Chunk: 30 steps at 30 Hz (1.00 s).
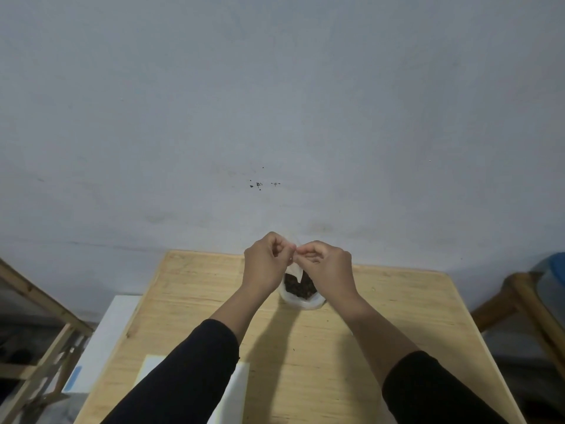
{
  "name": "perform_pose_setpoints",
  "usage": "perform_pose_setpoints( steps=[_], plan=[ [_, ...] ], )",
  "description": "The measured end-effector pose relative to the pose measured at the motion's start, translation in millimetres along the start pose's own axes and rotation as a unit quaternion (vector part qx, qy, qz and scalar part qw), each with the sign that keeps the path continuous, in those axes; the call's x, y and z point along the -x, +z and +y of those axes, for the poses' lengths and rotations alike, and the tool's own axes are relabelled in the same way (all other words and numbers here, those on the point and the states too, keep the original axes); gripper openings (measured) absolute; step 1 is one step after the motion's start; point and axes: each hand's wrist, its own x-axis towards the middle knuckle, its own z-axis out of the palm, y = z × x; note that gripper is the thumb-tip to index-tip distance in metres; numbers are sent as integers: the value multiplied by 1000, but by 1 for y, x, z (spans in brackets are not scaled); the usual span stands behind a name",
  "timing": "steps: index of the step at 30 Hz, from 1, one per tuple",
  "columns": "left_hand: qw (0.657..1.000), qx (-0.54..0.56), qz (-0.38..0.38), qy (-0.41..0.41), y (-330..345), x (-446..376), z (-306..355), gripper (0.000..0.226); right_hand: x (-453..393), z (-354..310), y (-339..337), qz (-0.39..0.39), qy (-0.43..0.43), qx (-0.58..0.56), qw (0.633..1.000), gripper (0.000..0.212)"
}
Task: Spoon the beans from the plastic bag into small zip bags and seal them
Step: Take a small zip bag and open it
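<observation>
**Two hands pinching the top of a bag of beans**

A person stood at a pale wooden table (382,332) set against a grey wall (275,102). The left hand (266,264) and right hand (325,268) met above a clear plastic bag (301,302), fingers curled, each pinching the bag's upper edge where the fingertips nearly touched. The bag sat on the table near its far edge, dark beans (298,287) showing inside between the wrists. Black sleeves (183,377) covered both forearms. A white sheet (235,390) lay at the near edge, under the left arm.
</observation>
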Motion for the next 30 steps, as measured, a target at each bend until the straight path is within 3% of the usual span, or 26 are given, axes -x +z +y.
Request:
perform_pose_setpoints(
  steps=[10,14,20,24,27,30],
  plan=[
    [991,-121,1,52,-11,-3,-12,17,-6,-2,-2,83,10,84,993,12],
    [995,-80,-38,45,-16,-2,-13,9,-4,-4,1,39,-15,86,995,12],
    [993,0,-92,76,-21,6,-8,39,-1,-8,8,14,-68,99,993,27],
    [979,23,-184,80,-25,11,-18,75,0,-10,7,-11,-64,115,991,27],
    [969,-34,-219,107,-28,10,-27,106,0,-14,7,-32,-61,142,987,28],
    [968,-71,-209,118,-27,7,-27,122,2,-20,10,-63,-71,172,980,28]
  ],
)
